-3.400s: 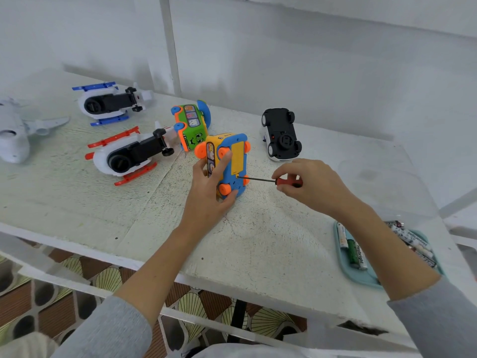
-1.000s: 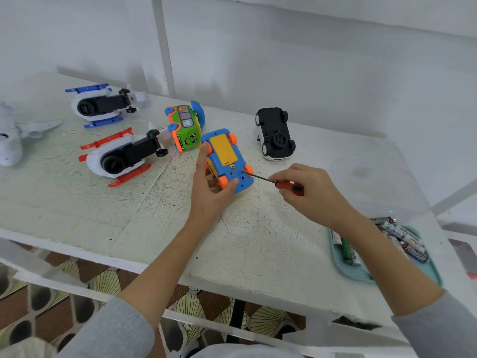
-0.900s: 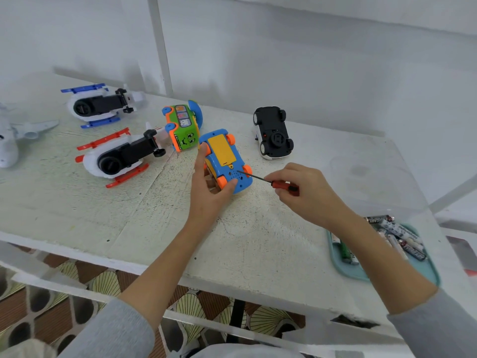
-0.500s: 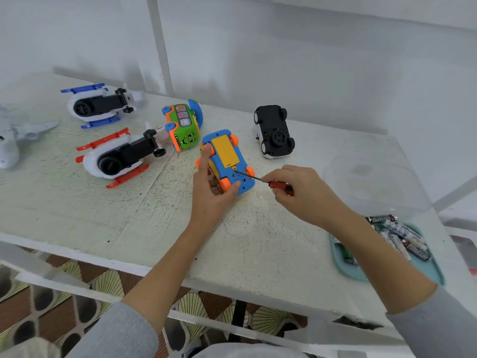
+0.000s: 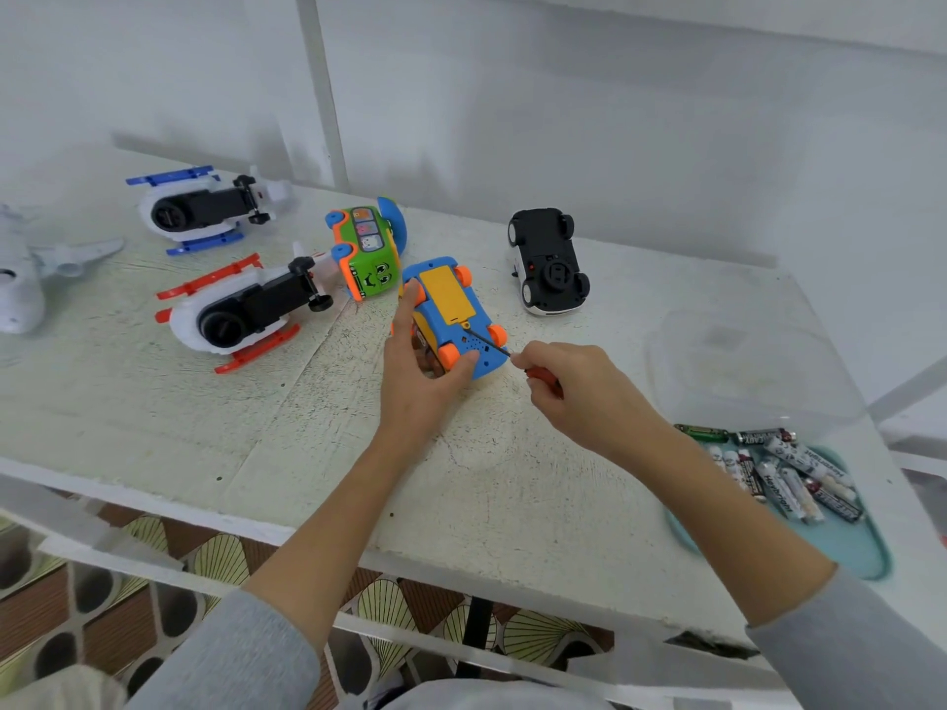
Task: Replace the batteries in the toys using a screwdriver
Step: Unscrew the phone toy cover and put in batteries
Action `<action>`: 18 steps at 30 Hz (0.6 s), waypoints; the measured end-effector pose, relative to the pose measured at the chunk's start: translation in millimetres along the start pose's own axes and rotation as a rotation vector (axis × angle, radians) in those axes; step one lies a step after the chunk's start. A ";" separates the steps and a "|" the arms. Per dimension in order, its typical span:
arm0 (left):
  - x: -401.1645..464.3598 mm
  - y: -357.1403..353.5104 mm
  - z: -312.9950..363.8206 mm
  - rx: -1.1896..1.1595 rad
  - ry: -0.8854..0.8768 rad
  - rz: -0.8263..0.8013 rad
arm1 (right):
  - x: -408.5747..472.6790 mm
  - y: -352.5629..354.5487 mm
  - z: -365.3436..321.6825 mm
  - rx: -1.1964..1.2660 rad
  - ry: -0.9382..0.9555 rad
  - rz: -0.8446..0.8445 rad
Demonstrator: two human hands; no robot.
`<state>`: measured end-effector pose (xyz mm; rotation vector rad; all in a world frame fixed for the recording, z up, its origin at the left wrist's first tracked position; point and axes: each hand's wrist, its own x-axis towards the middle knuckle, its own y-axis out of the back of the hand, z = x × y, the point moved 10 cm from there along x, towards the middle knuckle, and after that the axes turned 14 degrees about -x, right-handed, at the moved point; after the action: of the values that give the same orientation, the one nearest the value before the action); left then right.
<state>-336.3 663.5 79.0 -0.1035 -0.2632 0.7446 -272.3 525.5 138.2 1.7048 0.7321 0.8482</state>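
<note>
The blue toy car lies underside up near the middle of the white desk, its yellow battery cover facing the camera. The left hand holds this car: the forefinger runs along its left flank and the thumb presses the near end, so the left grip is closed on the car. The car's upper body is hidden beneath the chassis and behind the hand.

The right hand, just right of the car, pinches the red-handled screwdriver; the right grip is closed on the tool. Most of the handle is hidden inside the fingers. The thin shaft reaches the car's underside just below the yellow cover; the screw itself is too small to make out.

Behind the car lies the green toy bus. Left of the car are the red-skid helicopter and the blue-skid helicopter, both inverted. The black-bottomed car rests to the right rear. A white toy far left is cut off by the frame edge. Right of the car, a teal tray holds batteries, partly covered by the right forearm; most labels are illegible.
</note>
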 end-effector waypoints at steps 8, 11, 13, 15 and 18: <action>-0.1 -5.8 14.2 -0.046 0.025 -0.018 | 2.5 -3.5 -6.0 0.047 0.035 0.076; -1.7 -9.7 17.8 -0.076 0.033 -0.031 | 3.9 -4.0 -7.5 0.061 0.045 0.099; -1.3 -9.9 17.7 -0.077 0.038 -0.035 | 5.1 -5.5 -9.2 0.069 0.048 0.106; -0.5 -7.7 15.4 -0.071 0.046 -0.030 | 5.4 -7.1 -10.4 0.078 0.052 0.111; 1.8 -3.8 11.3 -0.063 0.055 -0.019 | 5.4 -9.0 -9.7 0.083 0.048 0.115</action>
<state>-335.6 662.0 90.9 -0.1806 -0.2352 0.7139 -277.8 537.4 132.5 1.8203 0.7152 0.9526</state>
